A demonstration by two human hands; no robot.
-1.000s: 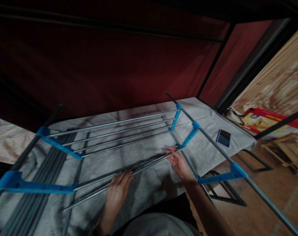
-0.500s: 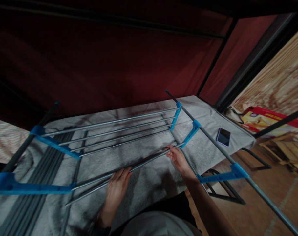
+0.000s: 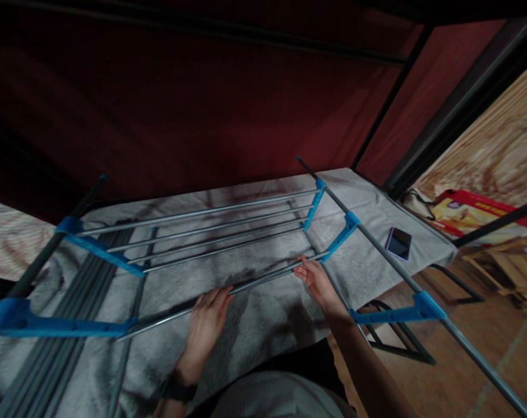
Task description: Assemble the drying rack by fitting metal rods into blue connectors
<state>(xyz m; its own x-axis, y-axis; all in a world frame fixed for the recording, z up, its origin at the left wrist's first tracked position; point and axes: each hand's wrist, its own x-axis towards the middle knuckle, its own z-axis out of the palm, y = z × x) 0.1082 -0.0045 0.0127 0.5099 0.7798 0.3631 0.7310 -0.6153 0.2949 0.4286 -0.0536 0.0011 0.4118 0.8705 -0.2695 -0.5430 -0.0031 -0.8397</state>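
Observation:
My left hand, palm down, has its fingers curled over a thin grey metal rod. With my right hand I pinch the same rod near its right end, beside a blue plastic bracket. A second rod seems to run close along it; where the two part is hard to make out. The left end of the rod lies by the lower left blue bracket. Behind my hands, several fixed rods span the frame between blue brackets on dark side poles.
Several loose grey tubes lie in a bundle at the left on the grey cloth. A phone rests at the right. Beyond the table edge are a red and yellow box and a wooden crate. A dark red panel stands behind.
The held rod's left end has moved up, closer to the lower left bracket and the other rod. Both hands keep their hold in nearly the same spots.

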